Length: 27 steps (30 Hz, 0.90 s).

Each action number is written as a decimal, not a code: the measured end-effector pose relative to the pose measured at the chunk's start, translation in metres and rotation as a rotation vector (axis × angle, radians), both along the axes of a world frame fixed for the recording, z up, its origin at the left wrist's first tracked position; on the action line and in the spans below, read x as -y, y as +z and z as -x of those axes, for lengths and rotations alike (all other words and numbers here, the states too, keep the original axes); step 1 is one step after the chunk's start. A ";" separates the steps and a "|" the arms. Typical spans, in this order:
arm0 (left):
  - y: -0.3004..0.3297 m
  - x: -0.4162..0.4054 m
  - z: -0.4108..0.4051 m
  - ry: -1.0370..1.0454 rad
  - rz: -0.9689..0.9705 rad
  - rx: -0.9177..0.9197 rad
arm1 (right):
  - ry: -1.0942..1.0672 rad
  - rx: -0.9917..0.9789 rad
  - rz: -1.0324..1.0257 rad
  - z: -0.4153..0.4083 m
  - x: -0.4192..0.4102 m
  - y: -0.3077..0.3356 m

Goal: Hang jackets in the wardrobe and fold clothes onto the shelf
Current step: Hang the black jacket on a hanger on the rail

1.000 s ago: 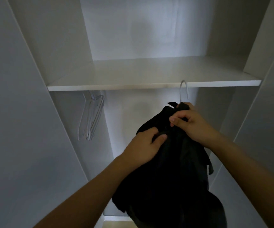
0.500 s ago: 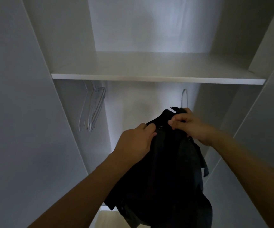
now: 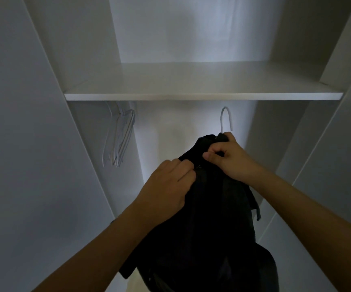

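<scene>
Below the shelf [image 3: 202, 95], a black jacket [image 3: 208, 224] hangs bunched on a white hanger [image 3: 225, 121], its hook rising just under the shelf's front edge. Left hand [image 3: 166, 190] has a closed grip on the fabric; right hand [image 3: 227, 159] pinches the collar. Spare hangers [image 3: 119, 138] dangle under the shelf's left end.

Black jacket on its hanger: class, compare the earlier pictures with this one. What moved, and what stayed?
The left hand slid up the black jacket toward the collar, nearer the right hand. Both kept their grip. The hanger hook stays below the shelf; the empty hangers hang unmoved.
</scene>
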<state>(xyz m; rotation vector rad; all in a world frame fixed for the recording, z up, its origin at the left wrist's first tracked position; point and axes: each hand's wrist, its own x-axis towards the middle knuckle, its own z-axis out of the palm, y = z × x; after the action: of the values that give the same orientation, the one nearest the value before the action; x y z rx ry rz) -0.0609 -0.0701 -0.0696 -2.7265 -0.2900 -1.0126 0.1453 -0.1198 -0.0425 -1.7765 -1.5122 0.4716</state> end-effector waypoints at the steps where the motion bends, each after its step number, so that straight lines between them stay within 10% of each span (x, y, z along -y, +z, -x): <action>1: 0.001 -0.001 0.005 -0.034 -0.049 -0.041 | 0.005 0.007 0.006 0.002 -0.001 0.001; 7: 0.011 -0.015 0.038 -0.002 -0.107 -0.159 | 0.049 -0.040 0.003 0.022 -0.010 0.013; 12: 0.018 -0.013 0.019 0.167 0.958 0.308 | 0.065 -0.098 -0.041 0.036 -0.019 0.026; 15: 0.013 -0.021 0.001 0.268 1.165 0.175 | 0.056 -0.104 -0.062 0.041 -0.027 0.029; 27: 0.014 -0.005 0.023 0.340 0.586 0.215 | -0.014 -0.182 -0.003 0.039 -0.042 0.004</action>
<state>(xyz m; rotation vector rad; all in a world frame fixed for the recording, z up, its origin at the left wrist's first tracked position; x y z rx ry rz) -0.0840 -0.0652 -0.0557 -2.8827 -1.2134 -1.2706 0.1060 -0.0781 -0.0389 -1.6920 -1.3719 0.6063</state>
